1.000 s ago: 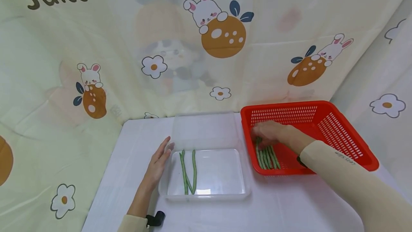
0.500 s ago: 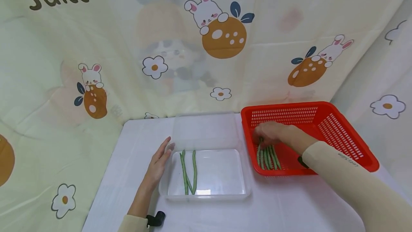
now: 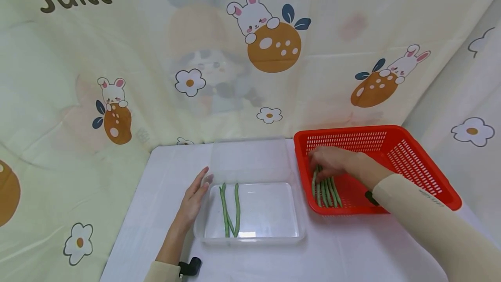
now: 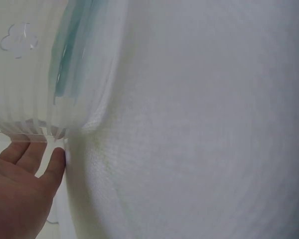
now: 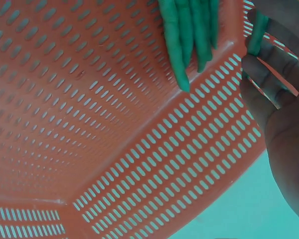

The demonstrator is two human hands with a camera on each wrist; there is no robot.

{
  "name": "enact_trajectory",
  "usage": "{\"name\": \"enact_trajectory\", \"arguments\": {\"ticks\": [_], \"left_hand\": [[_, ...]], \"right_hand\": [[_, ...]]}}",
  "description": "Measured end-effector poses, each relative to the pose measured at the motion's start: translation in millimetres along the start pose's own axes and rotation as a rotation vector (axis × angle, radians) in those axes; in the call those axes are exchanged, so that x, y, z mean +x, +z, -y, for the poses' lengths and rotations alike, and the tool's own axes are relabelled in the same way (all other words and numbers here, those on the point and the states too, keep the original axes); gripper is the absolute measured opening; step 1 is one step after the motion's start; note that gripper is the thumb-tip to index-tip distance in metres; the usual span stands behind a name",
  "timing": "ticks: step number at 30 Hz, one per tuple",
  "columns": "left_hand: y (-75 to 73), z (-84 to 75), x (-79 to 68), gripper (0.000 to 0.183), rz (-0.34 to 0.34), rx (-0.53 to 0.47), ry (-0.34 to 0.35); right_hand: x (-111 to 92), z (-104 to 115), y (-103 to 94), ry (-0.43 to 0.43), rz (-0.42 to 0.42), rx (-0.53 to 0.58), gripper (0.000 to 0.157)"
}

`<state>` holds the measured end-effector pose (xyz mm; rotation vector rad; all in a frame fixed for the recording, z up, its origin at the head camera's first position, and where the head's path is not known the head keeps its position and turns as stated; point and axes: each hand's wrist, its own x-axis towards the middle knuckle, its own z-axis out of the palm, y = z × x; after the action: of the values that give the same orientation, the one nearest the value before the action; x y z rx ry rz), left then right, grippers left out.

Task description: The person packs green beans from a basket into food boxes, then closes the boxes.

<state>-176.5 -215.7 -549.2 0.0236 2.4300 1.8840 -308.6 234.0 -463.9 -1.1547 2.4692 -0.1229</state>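
Observation:
My left hand (image 3: 190, 201) rests with extended fingers against the left side of a clear plastic box (image 3: 266, 212). In the left wrist view, its fingers (image 4: 52, 169) are at the box's edge. A few green beans (image 3: 237, 210) lie lengthwise in the left part of the box. My right hand (image 3: 330, 160) reaches into the left end of a red plastic basket (image 3: 352, 210). It pinches one green bean (image 5: 259, 32) between thumb and fingers, the bean's upper part hidden by the hand. Several more beans (image 5: 187, 35) lie side by side on the basket floor.
A translucent lid-like panel (image 3: 248, 153) extends behind the box. Both containers stand on a white-covered table (image 3: 250, 264), the basket to the right of the box. A printed curtain (image 3: 137, 47) hangs directly behind the table.
My right hand has shifted slightly among the beans, and the leftmost bean now stands a little apart from the others. My left hand stays at the box.

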Motion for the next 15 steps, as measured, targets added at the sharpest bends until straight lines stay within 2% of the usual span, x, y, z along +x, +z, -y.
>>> {"name": "enact_trajectory", "arguments": {"ticks": [9,11,15], "left_hand": [[0.8,-4.4,-1.0,0.053,-0.003,0.019,-0.005],[1.0,-5.1,-1.2,0.052,-0.003,0.018,-0.009],[1.6,-5.3,-2.2,0.053,-0.003,0.004,-0.022]], "right_hand": [[-17,1,-10.8,0.124,-0.206,0.044,0.029],[-20,1,-13.8,0.128,-0.264,0.044,0.028],[-23,2,-20.3,0.079,-0.357,0.018,0.033]]}}
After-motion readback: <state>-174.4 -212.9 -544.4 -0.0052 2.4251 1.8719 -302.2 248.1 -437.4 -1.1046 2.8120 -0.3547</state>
